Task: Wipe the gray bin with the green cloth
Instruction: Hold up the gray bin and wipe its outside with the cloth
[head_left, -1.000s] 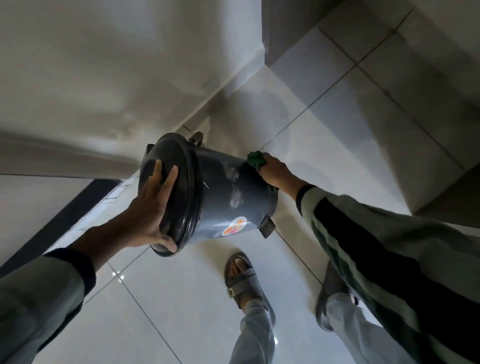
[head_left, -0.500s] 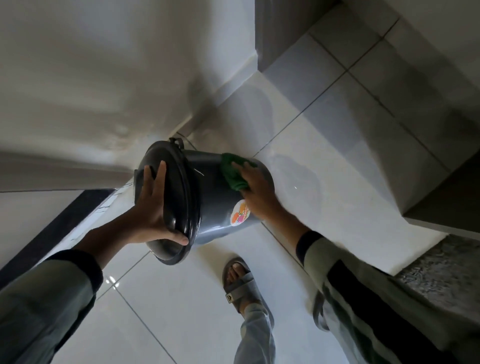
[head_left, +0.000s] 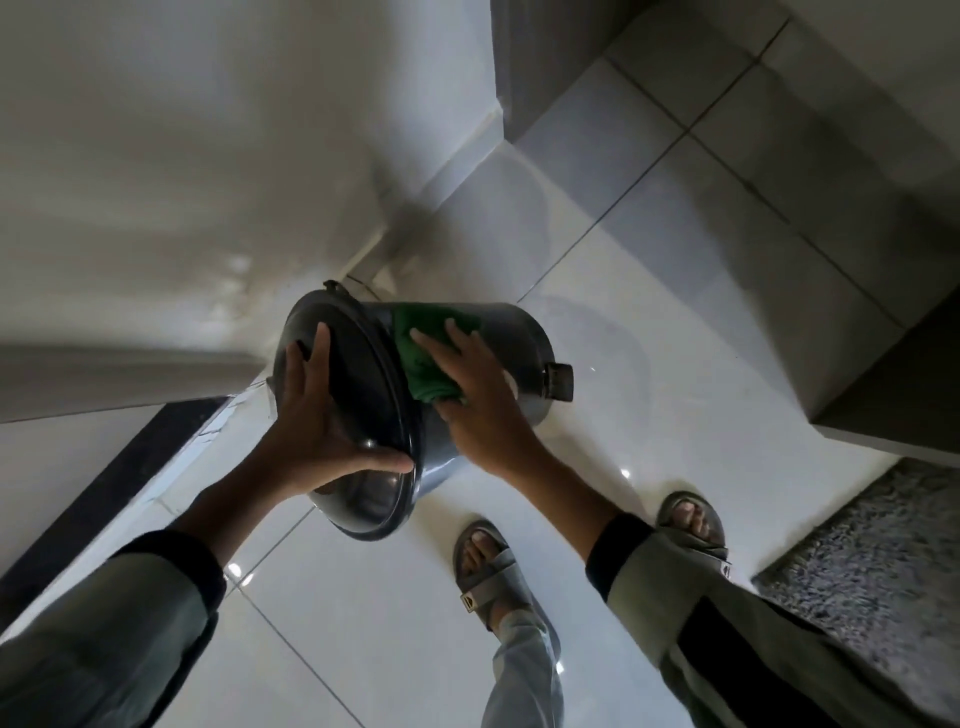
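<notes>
The gray bin (head_left: 519, 338) is tipped on its side above the floor, its dark lid (head_left: 363, 395) facing me and its foot pedal (head_left: 558, 382) pointing right. My left hand (head_left: 317, 421) is spread over the lid with the thumb hooked at the rim, holding the bin up. My right hand (head_left: 478, 395) lies flat on the bin's side and presses the green cloth (head_left: 423, 353) against it, just behind the lid rim. Part of the cloth is hidden under the palm.
A white wall (head_left: 182, 182) and its corner stand behind the bin. Glossy white floor tiles (head_left: 649, 415) lie below. My two sandalled feet (head_left: 483, 566) are near the bottom. A dark speckled mat (head_left: 872, 566) lies at the right, below a gray step (head_left: 893, 395).
My right hand has slid the green cloth along the bin's side from the base end toward the lid. The bin has turned, so the pedal now points right.
</notes>
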